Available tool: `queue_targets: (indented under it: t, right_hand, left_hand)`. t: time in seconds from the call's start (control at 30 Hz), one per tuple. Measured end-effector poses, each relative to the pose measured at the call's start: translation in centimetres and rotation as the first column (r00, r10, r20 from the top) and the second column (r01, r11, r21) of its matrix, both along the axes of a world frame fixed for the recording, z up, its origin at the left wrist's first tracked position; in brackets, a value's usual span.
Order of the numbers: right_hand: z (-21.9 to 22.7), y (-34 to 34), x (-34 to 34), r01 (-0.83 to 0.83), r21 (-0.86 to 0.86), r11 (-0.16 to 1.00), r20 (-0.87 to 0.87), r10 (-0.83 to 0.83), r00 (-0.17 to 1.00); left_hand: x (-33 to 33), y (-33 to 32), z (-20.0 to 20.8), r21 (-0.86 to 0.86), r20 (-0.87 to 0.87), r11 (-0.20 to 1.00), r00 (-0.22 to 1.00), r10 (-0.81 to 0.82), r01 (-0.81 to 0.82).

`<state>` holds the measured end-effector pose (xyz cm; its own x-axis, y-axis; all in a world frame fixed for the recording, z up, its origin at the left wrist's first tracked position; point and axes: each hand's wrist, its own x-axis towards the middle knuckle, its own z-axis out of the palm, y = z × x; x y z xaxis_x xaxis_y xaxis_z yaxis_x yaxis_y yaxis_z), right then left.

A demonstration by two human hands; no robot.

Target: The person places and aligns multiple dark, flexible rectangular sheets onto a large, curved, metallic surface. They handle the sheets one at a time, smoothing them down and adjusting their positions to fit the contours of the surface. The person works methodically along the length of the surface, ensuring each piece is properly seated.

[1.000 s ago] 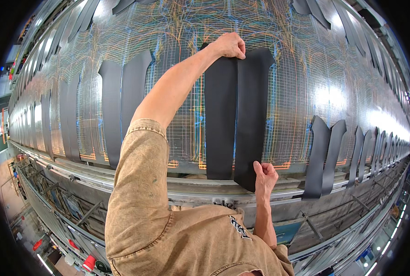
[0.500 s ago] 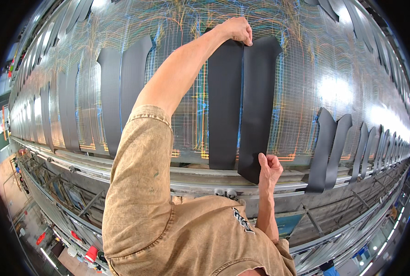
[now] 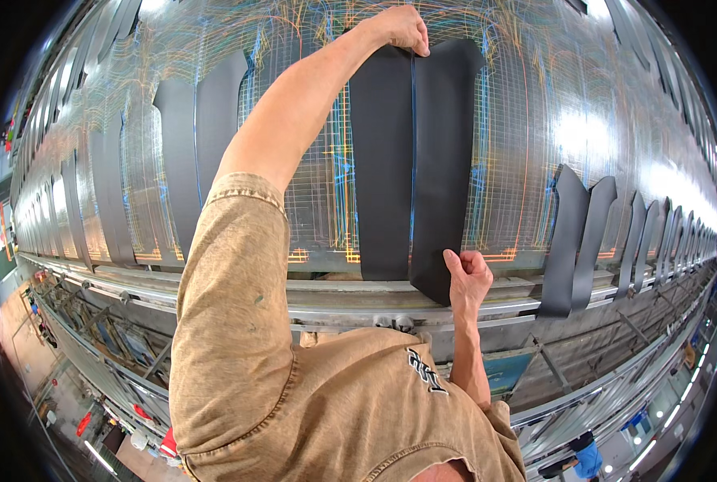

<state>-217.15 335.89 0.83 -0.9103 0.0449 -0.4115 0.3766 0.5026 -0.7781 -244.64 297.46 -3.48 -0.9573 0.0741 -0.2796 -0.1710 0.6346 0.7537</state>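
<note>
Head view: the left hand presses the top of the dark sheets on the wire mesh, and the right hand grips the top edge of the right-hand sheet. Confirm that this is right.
Not quite. In the head view the right hand grips the bottom edge of the right-hand sheet, not its top edge. The rest stands: the left hand presses the top of the dark sheets, at the seam with the left-hand sheet, on the wire mesh.

Two black sheets on the mesh panel

Left sheet (image 3: 381,161) and right sheet (image 3: 443,161) hang upright, side by side, long edges nearly touching; right one's bottom corner lifted.
</note>
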Motion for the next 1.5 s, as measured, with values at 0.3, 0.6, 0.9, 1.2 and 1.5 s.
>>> queue_targets:
  t: [0.3,0.6,0.9,1.2,1.5]
  right_hand:
    - [0.2,-0.3,-0.1,-0.052,0.003,0.999,-0.008,0.052,0.999]
    - [0.4,-0.5,-0.2,-0.084,0.067,0.994,-0.008,0.084,0.996]
    - [0.8,-0.5,-0.5,-0.130,0.247,0.960,-0.003,0.135,0.991]
    - [1.1,-0.5,-0.5,-0.147,0.264,0.953,0.009,0.150,0.989]
    - [1.0,-0.3,-0.4,-0.176,0.278,0.945,-0.058,0.199,0.978]
  left_hand:
    - [0.4,-0.4,0.4,0.001,0.034,0.999,0.999,0.037,-0.037]
    - [0.5,-0.5,0.6,-0.061,-0.022,0.998,1.000,-0.002,0.001]
    - [6.0,3.1,0.6,-0.382,-0.612,0.885,0.790,-0.027,-0.266]
    - [20.7,16.2,-0.1,-0.499,-0.384,0.743,0.656,-0.650,0.445]
    - [7.3,8.8,-0.7,-0.660,-0.430,0.751,0.813,-0.393,0.014]
